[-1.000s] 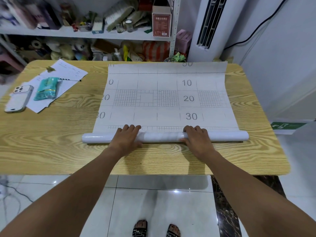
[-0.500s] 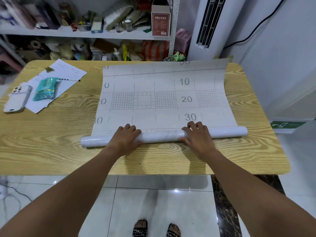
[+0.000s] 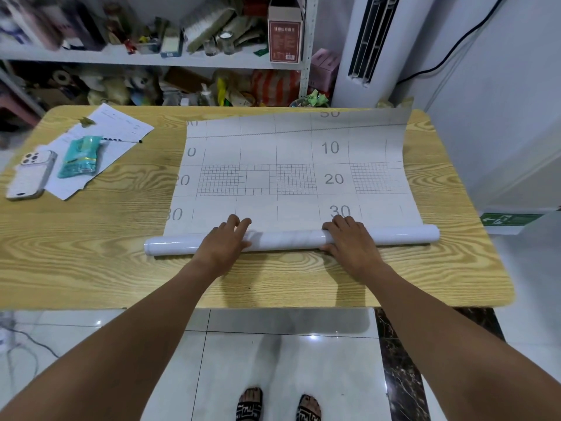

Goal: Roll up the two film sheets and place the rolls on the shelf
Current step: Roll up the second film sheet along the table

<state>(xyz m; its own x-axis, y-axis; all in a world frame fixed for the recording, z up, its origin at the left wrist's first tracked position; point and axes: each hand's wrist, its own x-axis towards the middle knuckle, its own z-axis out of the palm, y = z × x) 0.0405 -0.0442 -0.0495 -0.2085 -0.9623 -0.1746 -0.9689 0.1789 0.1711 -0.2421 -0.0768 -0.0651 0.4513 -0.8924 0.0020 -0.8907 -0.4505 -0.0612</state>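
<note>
A white film sheet [image 3: 291, 165] printed with a grid and numbers lies flat on the wooden table [image 3: 91, 268]. Its near end is wound into a white film roll [image 3: 288, 238] that runs left to right. My left hand [image 3: 223, 243] rests on the roll left of its middle, fingers reaching over the top onto the flat sheet. My right hand [image 3: 349, 238] lies on the roll right of its middle, fingers over the top. The sheet's far right corner [image 3: 394, 117] lifts off the table. A cluttered white shelf [image 3: 151, 60] stands behind the table. I see only one film sheet.
At the table's left lie a white phone [image 3: 32, 174], a teal packet [image 3: 80, 156] and a pen [image 3: 124, 140] on loose papers [image 3: 121, 126]. A tall white air conditioner [image 3: 364, 47] stands at the back right. The tiled floor and my sandalled feet [image 3: 279, 408] show below the table's near edge.
Both hands have pushed the roll away from me, taking up more of the sheet. The sheet's far edge has slid nearer and its right corner has lifted.
</note>
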